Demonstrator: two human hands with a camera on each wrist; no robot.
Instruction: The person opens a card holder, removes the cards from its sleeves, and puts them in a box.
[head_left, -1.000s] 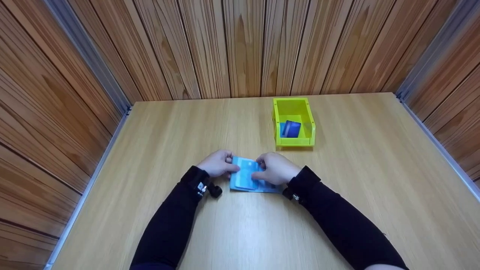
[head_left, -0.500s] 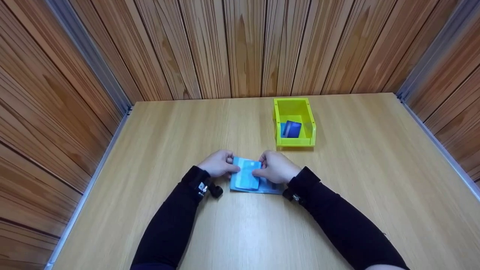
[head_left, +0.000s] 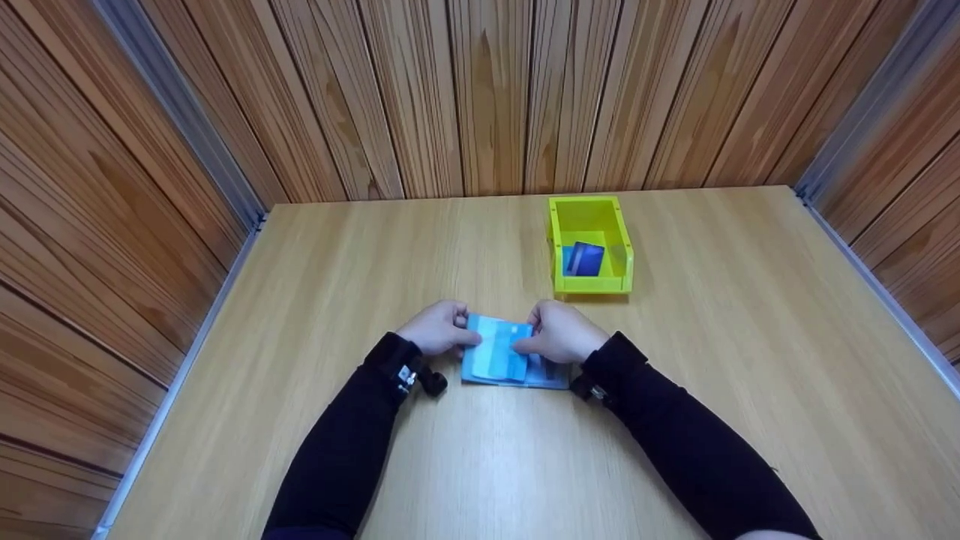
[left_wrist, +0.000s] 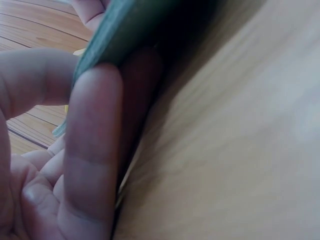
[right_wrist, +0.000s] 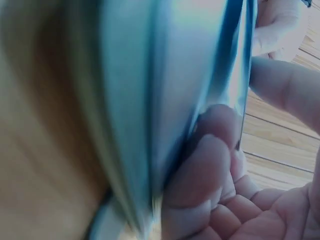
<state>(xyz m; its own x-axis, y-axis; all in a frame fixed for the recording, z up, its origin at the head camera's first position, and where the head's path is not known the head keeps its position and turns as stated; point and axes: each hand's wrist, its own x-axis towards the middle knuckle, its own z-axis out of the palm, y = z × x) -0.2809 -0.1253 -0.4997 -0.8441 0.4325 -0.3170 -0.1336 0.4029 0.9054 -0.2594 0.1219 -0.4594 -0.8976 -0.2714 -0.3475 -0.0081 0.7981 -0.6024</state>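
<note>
A light blue wallet (head_left: 547, 373) lies opened out on the table between both hands. My left hand (head_left: 433, 328) pinches its left edge, thumb on top; in the left wrist view fingers lie beneath the wallet's edge (left_wrist: 122, 32). My right hand (head_left: 564, 334) pinches the right edge of a thin light blue card (head_left: 511, 365), which lies over the wallet's left half and overlaps the middle. In the right wrist view the glossy card (right_wrist: 242, 75) stands apart from the wallet's layers (right_wrist: 127, 100). Whether the card's left end sits in a pocket I cannot tell.
A yellow-green open-front bin (head_left: 622, 277) stands farther back, right of centre. Inside it lie a dark blue card (head_left: 588, 259) and a lighter blue piece (head_left: 568, 259). Wood-panelled walls (head_left: 495, 97) border the table (head_left: 360, 255) at the back and sides.
My right hand has shifted slightly right with the card's edge, and more of the card shows. The left hand has stayed at the wallet's left edge.
</note>
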